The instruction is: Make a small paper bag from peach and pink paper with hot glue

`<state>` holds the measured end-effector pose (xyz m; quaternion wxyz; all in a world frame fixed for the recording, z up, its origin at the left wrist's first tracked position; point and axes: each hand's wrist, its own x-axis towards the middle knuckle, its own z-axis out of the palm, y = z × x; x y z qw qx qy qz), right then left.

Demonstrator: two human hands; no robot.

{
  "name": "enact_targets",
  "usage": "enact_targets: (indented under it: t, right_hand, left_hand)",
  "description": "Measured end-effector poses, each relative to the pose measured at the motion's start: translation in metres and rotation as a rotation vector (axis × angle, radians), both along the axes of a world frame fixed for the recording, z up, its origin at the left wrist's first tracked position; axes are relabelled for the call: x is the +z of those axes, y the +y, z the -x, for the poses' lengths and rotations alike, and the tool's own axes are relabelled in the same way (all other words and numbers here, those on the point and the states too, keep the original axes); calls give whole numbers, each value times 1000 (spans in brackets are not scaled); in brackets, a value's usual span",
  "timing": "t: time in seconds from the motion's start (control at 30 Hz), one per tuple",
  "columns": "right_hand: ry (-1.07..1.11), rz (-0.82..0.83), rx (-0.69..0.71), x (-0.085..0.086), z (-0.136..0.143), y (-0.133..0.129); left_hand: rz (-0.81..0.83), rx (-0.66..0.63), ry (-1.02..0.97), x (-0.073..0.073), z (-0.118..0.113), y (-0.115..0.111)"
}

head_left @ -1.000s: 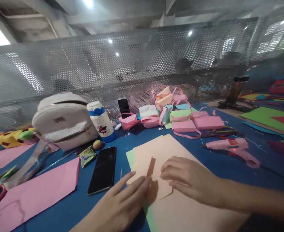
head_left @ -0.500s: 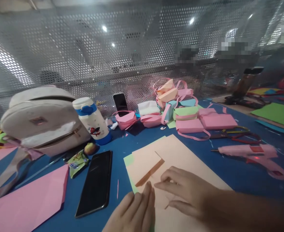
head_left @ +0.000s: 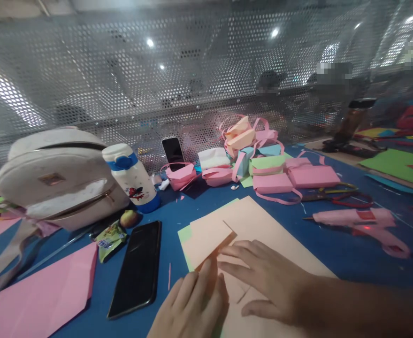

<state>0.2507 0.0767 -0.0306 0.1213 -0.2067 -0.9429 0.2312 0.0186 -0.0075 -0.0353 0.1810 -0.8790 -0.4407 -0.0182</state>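
A small folded peach paper piece (head_left: 210, 241) lies over larger peach sheets (head_left: 263, 225), with a green sheet (head_left: 184, 238) showing at their left edge. Part of the folded piece stands up along its near edge, in shade. My left hand (head_left: 194, 300) rests at that edge, fingertips pressed on the paper. To its right, my right hand (head_left: 259, 277) lies over the paper with its fingers spread and fingertips touching it near the fold. A short slit shows in the paper between the hands.
A black phone (head_left: 136, 267) and pink paper (head_left: 41, 291) lie left. Behind are a backpack (head_left: 62, 178), a bottle (head_left: 132, 178) and several small paper bags (head_left: 273, 183). A pink glue gun (head_left: 361, 220) and scissors (head_left: 350, 195) lie right.
My right hand has opened from bent fingers to a flatter spread and shifted left toward the fold. My left fingertips have moved slightly up onto the folded edge.
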Motion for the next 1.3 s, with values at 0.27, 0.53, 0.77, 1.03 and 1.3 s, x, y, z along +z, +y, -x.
enact_targets:
  t: [0.27, 0.53, 0.77, 1.03, 1.3]
  right_hand:
    - [-7, -82, -1, 3, -1, -3]
    - [156, -65, -32, 4, 4, -4]
    - [278, 101, -117, 14, 7, -10]
    - [93, -307, -189, 10, 9, -7]
    - [-230, -422, -298, 7, 21, 5]
  left_hand:
    - [81, 52, 66, 7, -14, 5]
    - [127, 113, 13, 26, -41, 1]
    - [164, 173, -40, 30, -51, -7]
    - [187, 157, -83, 25, -47, -8]
    - [221, 142, -53, 30, -46, -8]
